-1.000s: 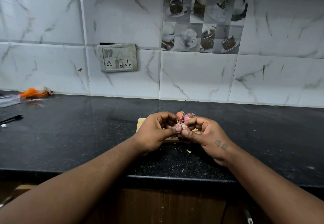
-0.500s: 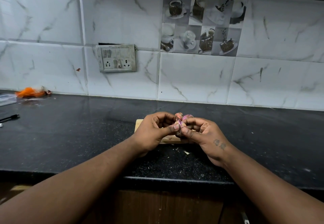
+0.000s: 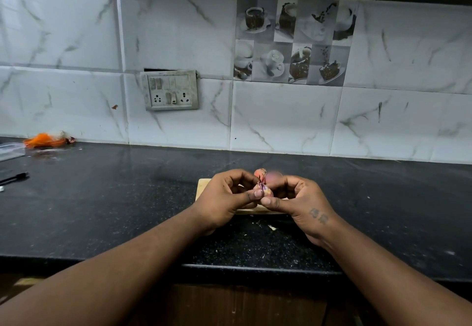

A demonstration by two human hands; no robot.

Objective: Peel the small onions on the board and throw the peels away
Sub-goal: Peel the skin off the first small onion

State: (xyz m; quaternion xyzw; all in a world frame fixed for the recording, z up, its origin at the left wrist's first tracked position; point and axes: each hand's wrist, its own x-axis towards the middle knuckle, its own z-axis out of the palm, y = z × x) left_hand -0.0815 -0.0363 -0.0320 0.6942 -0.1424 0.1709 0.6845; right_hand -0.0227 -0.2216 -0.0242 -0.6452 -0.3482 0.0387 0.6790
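You face a black speckled counter [image 3: 102, 210] under a white marble-tiled wall [image 3: 281, 121], with a switch plate [image 3: 171, 90] at 11 o'clock from your hands. At 9 o'clock lie a pen [image 3: 15, 178], a clear box [image 3: 10, 150] and orange scraps [image 3: 43, 139]. A small onion [image 3: 265, 191], pink-purple with a peel strip lifted, sits above the wooden board [image 3: 203, 185], pinched between your left hand [image 3: 224, 198] and right hand [image 3: 298, 200]. Two more onions [image 3: 260, 172] show at 12 o'clock. Since half a second ago, both pinches have held with thumbs meeting.
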